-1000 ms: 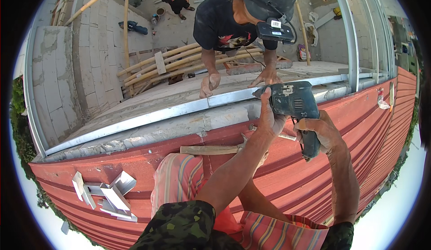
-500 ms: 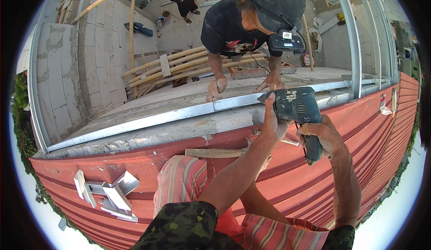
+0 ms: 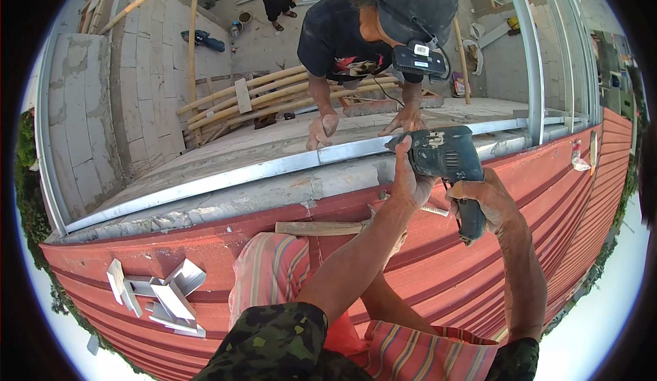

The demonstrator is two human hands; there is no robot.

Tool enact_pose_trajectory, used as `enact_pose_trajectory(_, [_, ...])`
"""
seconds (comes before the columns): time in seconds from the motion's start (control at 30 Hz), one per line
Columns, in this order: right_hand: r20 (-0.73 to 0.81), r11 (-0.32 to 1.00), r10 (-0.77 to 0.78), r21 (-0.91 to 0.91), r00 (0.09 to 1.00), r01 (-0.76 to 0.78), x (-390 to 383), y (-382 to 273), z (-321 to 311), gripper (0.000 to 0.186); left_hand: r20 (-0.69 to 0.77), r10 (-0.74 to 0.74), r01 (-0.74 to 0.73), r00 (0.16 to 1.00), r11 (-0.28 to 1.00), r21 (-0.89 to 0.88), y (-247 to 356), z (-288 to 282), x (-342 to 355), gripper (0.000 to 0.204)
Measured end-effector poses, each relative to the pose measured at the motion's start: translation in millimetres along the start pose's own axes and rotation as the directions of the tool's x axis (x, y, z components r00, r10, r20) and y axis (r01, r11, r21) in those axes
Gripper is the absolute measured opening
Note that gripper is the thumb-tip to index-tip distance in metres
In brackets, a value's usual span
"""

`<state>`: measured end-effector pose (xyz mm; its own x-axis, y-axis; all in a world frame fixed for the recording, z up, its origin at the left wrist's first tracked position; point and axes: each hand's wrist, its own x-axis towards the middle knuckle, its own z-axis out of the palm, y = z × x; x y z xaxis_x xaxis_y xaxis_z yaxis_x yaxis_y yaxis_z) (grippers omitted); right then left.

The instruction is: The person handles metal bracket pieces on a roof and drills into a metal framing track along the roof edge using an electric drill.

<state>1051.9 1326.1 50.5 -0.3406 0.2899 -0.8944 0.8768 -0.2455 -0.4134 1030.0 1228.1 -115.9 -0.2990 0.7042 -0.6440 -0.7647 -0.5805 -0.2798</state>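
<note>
A dark green power drill (image 3: 448,154) lies level across a long silver metal channel (image 3: 267,170), its nose pointing left at the metal. My right hand (image 3: 489,200) is wrapped round its handle. Under the drill's front end, my left hand (image 3: 413,179) grips and props it, thumb up by the nose. I cannot make out whether the tip touches the channel. Across from me, a co-worker in a dark cap leans over. One of the co-worker's hands (image 3: 321,131) is on the channel left of the drill, the other hand (image 3: 405,120) just behind the drill's nose.
A wooden-handled hammer (image 3: 318,228) rests on the red corrugated roof (image 3: 438,278), beside my leg. Short metal offcuts (image 3: 171,299) lie at the left. An upright metal stud (image 3: 530,59) rises at the right. Bamboo poles (image 3: 274,97) and another person (image 3: 276,1) are below, inside the walls.
The whole view has shifted slightly, so things sit a little farther left. Both my hands keep their hold on the drill at the channel.
</note>
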Motion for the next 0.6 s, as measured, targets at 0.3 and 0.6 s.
enact_pose_trajectory(0.3, [-0.001,0.999,0.033,-0.007,0.999,-0.033,-0.2,-6.2,1.9,0.022,0.022,0.030,-0.030,0.999,0.999,-0.029,-4.3,-5.6,7.0,0.050])
enact_pose_trajectory(0.6, [-0.003,1.000,0.003,-0.014,1.000,-0.003,0.4,5.0,-1.0,0.031,0.022,0.016,-0.016,1.000,1.000,-0.020,-4.4,-5.9,2.4,0.048])
